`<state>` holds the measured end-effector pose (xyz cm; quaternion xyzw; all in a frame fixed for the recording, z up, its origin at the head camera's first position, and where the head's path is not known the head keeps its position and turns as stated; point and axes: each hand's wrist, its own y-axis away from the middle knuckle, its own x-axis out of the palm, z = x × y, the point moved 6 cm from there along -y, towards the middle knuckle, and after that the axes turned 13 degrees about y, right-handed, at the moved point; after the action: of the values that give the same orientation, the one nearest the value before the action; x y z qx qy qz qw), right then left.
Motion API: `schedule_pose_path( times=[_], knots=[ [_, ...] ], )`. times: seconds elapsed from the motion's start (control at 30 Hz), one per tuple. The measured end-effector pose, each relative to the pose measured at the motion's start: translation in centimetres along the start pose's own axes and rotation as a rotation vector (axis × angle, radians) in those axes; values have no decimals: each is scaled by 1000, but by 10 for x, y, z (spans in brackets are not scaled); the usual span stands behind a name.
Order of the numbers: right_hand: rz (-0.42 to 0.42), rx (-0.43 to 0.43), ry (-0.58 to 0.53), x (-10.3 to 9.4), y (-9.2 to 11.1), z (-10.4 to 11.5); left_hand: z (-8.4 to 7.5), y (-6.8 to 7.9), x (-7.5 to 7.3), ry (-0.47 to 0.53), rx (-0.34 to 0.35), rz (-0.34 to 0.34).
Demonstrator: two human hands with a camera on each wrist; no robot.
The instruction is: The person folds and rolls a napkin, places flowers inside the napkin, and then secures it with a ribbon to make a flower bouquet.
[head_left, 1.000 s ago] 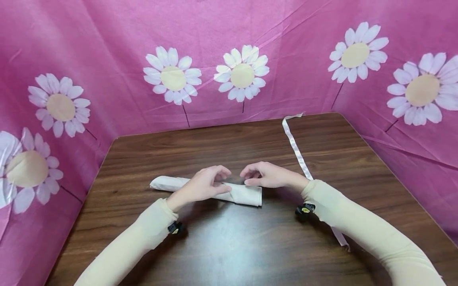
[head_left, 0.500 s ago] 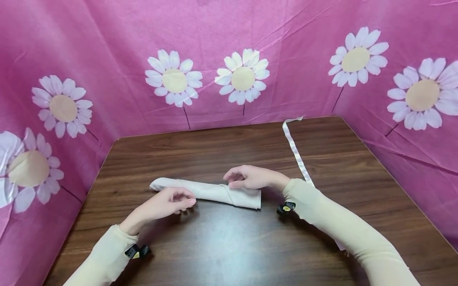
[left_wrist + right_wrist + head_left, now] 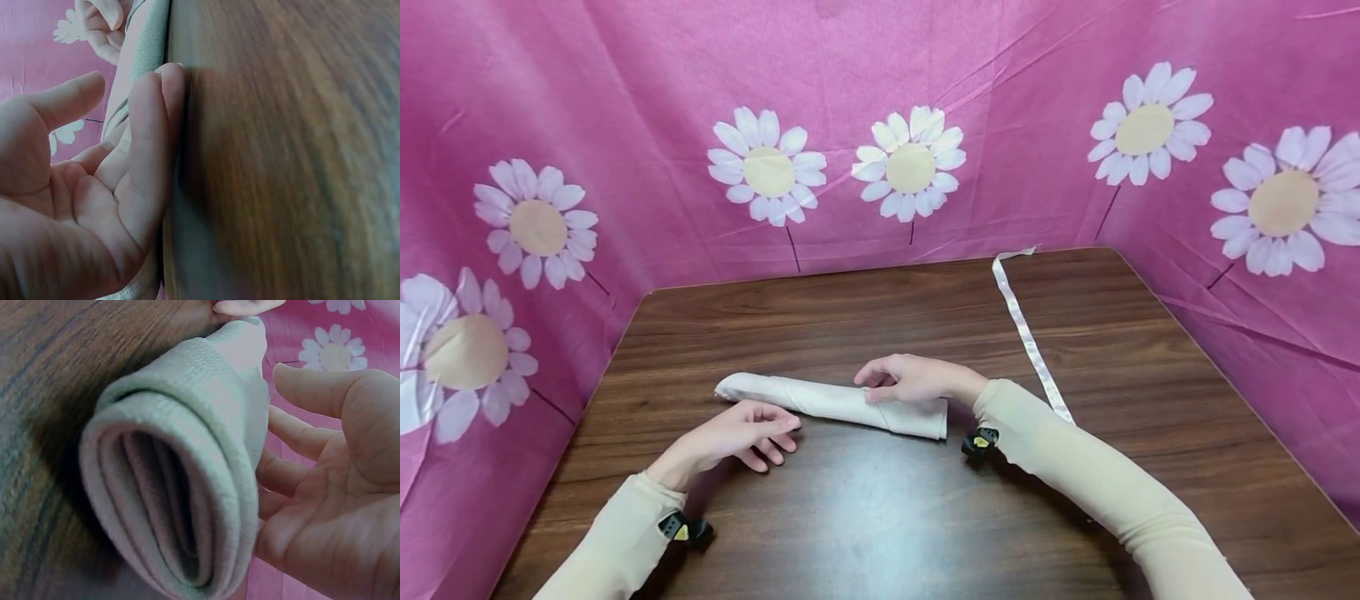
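Note:
A cream cloth napkin (image 3: 831, 402), rolled into a slim tube, lies slantwise across the middle of the table in the head view. Its open end, showing several spiral layers, faces the right wrist camera. My left hand (image 3: 737, 435) is at the near side of the roll's left part, fingers loosely bent and low over the wood, holding nothing. Over the right part of the roll is my right hand (image 3: 917, 379), its fingers reaching past the far side. In the right wrist view the right thumb stands apart from the cloth roll (image 3: 169, 450), and the fingers are right behind it.
A white satin ribbon (image 3: 1024, 329) runs down from the table's back edge at the right, its lower part hidden beneath my right forearm. The brown wood-grain table (image 3: 880, 517) is enclosed by a pink curtain (image 3: 865, 50) printed with daisies.
From above the roll, my left hand has moved left and toward me. My right hand has shifted left over the roll. The napkin roll lies almost where it was.

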<state>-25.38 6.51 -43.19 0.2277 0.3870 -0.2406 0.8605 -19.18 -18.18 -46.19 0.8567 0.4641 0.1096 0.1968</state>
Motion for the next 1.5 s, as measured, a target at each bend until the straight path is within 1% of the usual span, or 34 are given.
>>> schedule_pose_path(
  times=[0.2, 0.4, 0.77, 0.93, 1.1, 1.27, 1.4, 1.5],
  knots=[
    [-4, 11, 25, 1, -1, -1, 0, -8, 3, 18, 4, 4],
    [7, -4, 28, 1, -1, 1, 0, -11, 4, 23, 6, 5],
    [7, -11, 64, -2, 0, 2, -5, -15, 4, 15, 14, 8],
    [-7, -13, 77, -3, 2, 0, -10, -21, 4, 11, 26, 5],
    [-54, -11, 68, -3, 4, -7, -15, -33, 3, 3, 7, -16],
    [-109, 7, 40, -5, 7, -16, -25, -52, 3, -5, 8, -25],
    [-108, 70, -54, -6, 12, -25, -34, -70, 6, -14, 8, -40],
    [-104, 142, -148, -6, 17, -34, -42, -85, 12, -22, 6, -46]
  ],
)
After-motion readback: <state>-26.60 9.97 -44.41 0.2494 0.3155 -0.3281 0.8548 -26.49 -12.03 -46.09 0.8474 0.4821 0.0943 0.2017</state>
